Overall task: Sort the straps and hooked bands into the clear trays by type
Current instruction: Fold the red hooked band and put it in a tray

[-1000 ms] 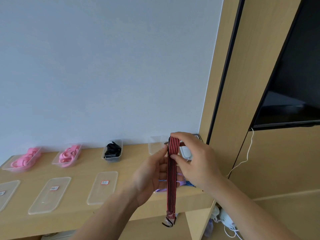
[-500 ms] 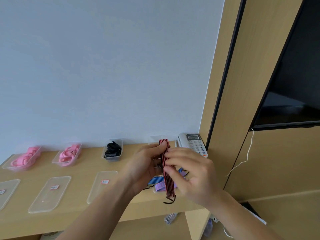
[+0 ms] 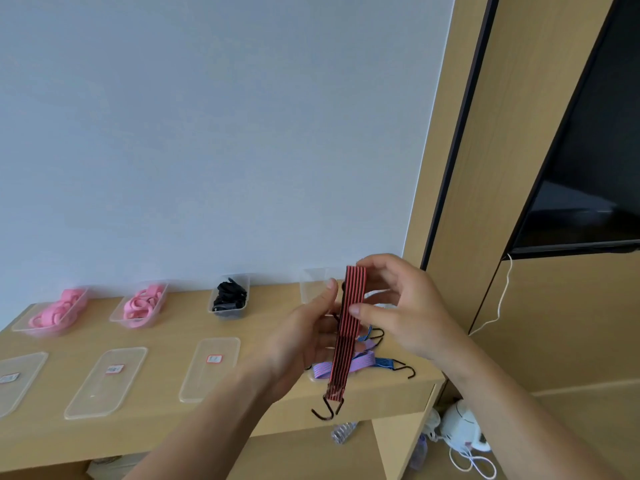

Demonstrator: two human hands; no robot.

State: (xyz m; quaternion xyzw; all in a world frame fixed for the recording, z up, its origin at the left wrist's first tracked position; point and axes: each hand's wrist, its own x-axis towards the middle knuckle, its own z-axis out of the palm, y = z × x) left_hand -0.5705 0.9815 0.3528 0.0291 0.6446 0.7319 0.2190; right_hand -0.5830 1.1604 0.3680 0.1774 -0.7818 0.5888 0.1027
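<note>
A red-and-black striped hooked band [image 3: 348, 332] hangs folded in front of me, its two black hooks dangling below the shelf edge. My left hand [image 3: 304, 337] steadies it from the left with fingers against the strap. My right hand [image 3: 405, 306] pinches its upper part between thumb and fingers. More hooked bands, purple and blue [image 3: 367, 363], lie on the wooden shelf behind it. Along the back stand two clear trays of pink straps [image 3: 52, 311] [image 3: 142, 304], a clear tray of black straps [image 3: 230, 296], and a clear tray [image 3: 311, 282] partly hidden by my hands.
Three clear lids with labels [image 3: 211, 367] [image 3: 107, 379] [image 3: 14, 375] lie flat on the wooden shelf [image 3: 166, 323]. A wood panel with a dark screen [image 3: 585, 168] rises at the right. White cables and a white object [image 3: 460, 427] sit on the floor below.
The band is now held folded and higher, with both hooks hanging at its lower end. My right hand has risen to the band's top; the phone at the back is now hidden.
</note>
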